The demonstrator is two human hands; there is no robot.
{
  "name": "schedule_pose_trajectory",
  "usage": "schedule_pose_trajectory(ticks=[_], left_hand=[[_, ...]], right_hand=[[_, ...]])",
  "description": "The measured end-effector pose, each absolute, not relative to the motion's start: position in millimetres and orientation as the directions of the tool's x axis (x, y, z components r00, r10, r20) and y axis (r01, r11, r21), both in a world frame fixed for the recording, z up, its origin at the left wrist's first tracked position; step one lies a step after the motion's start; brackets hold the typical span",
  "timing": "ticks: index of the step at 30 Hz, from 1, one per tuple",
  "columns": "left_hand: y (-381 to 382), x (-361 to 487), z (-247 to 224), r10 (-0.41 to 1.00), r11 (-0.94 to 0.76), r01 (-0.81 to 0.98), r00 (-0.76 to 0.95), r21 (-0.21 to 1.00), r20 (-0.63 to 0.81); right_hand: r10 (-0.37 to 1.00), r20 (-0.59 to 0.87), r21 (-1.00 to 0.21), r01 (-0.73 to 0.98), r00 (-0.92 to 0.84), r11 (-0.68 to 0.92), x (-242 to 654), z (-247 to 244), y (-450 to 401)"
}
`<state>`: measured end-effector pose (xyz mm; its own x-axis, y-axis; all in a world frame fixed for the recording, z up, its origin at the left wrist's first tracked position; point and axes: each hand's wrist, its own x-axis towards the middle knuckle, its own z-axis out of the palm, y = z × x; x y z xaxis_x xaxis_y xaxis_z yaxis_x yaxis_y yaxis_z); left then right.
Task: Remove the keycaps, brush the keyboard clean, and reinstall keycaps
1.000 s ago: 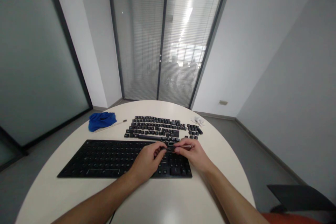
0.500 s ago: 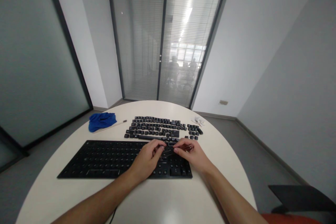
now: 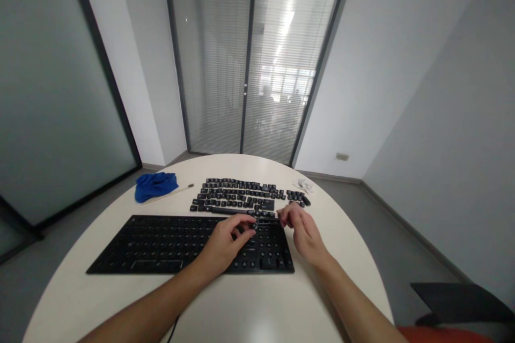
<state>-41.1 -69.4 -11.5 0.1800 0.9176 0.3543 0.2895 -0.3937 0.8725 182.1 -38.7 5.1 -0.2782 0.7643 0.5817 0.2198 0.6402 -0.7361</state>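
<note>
The left forearm point(image 3: 177, 292) and right forearm point(image 3: 350, 297) are bare (fingers point(image 3: 240, 218) too).

We sit in an office. We see Venetian blinds point(image 3: 213, 64) at twelve o'clock, a frosted-glass partition point(image 3: 48, 91) at ten.

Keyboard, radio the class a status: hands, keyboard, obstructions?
Left hand over keyboard, grip unclear. Right hand at far right corner, grip unclear. Keyboard flat on table; loose keycaps close beyond.
</note>
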Motion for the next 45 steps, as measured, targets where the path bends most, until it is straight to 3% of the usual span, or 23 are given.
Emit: schedule_pose_trajectory(ticks=[3,6,14,18,21,24,30,45], left_hand=[[-72.2,-39.5,-7.4,0.919,-0.383,0.266,0.207,0.885,0.335],[-72.9,-38.7,-6.4,0.925,-0.356,0.226,0.223,0.907,0.308],[-71.8,-37.5,-14.3,0.934,-0.288,0.141,0.260,0.947,0.246],[-75.4,-37.3,-13.7,0.911,-0.359,0.232,0.298,0.904,0.285],[-80.5,-38.6,-11.3,0.869,-0.446,0.342,0.387,0.827,0.308],[-84.2,-40.3,-9.8,0.812,-0.541,0.432,0.492,0.722,0.314],[-83.9,-41.5,-12.8,0.762,-0.617,0.476,0.561,0.626,0.324],[-83.5,-42.2,-13.1,0.735,-0.650,0.478,0.594,0.591,0.327]], right_hand=[[0.704,0.567,-0.606,0.362,-0.428,0.708,179.3,7.8,-44.8],[0.614,0.562,-0.502,0.362,-0.555,0.786,175.9,9.8,-47.2],[0.654,0.452,-0.538,0.400,-0.607,0.742,174.0,11.6,-46.3],[0.780,0.464,-0.537,0.566,-0.421,0.625,201.2,14.1,-31.0],[0.856,0.491,-0.526,0.727,-0.164,0.441,237.7,10.7,-9.6],[0.911,0.409,-0.447,0.861,-0.043,0.241,269.2,2.5,9.0],[0.961,0.274,-0.372,0.917,-0.039,0.143,285.1,-11.9,19.9],[0.967,0.253,-0.376,0.918,-0.030,0.127,276.9,-10.8,17.0]])
